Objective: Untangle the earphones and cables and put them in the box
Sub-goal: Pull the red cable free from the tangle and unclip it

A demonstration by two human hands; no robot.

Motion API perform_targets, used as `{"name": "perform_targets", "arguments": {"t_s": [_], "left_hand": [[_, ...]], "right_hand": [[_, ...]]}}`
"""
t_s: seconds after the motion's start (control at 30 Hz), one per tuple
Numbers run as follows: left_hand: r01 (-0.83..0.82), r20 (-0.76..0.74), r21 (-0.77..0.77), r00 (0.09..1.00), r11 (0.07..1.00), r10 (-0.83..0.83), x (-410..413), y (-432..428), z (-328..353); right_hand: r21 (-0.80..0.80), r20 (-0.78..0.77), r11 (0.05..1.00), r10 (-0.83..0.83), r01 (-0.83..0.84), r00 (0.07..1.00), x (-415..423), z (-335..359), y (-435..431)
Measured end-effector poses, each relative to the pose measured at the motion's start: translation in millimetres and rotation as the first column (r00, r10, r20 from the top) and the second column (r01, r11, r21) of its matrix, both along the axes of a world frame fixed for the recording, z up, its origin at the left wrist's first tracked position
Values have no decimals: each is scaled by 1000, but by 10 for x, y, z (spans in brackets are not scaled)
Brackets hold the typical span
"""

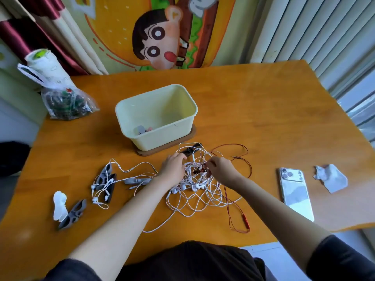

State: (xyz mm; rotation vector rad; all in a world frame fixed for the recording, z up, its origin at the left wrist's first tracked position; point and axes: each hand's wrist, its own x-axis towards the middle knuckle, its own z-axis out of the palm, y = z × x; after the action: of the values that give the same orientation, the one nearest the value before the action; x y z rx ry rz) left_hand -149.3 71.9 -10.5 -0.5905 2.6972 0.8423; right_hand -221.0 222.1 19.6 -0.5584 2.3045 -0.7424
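Early days: the tangled white-and-red earphone cable pile (194, 186), mid-frame, is pinched by left hand (173, 167) and right hand (221, 170) fingers; the pale yellow plastic box (166, 136) is barely filled.

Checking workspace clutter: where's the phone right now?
Head view: the phone lies back-up on the table, right of the red cable and the right hand, with a crumpled tissue further right.

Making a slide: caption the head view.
Left hand and right hand work a tangle of white earphone cables and a red wire near a pale-yellow plastic box.
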Motion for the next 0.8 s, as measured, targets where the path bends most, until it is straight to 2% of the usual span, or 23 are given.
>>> {"name": "perform_targets", "arguments": {"t_s": [0.4, 0.57, 0.8], "left_hand": [[48, 139, -247, 990, 968, -14, -366, -142, -307], [-49, 70, -227, 995, 973, 66, -377, -105, -318], [-122, -58, -290, 992, 949, 110, -332, -100, -269]], "right_hand": [[62, 117, 997, -44, 37, 992, -296, -112, -209], [83, 155, 995, -67, 55, 986, -294, -133, -221], [101, 177, 994, -65, 48, 982, -205, -147, -196]]}}
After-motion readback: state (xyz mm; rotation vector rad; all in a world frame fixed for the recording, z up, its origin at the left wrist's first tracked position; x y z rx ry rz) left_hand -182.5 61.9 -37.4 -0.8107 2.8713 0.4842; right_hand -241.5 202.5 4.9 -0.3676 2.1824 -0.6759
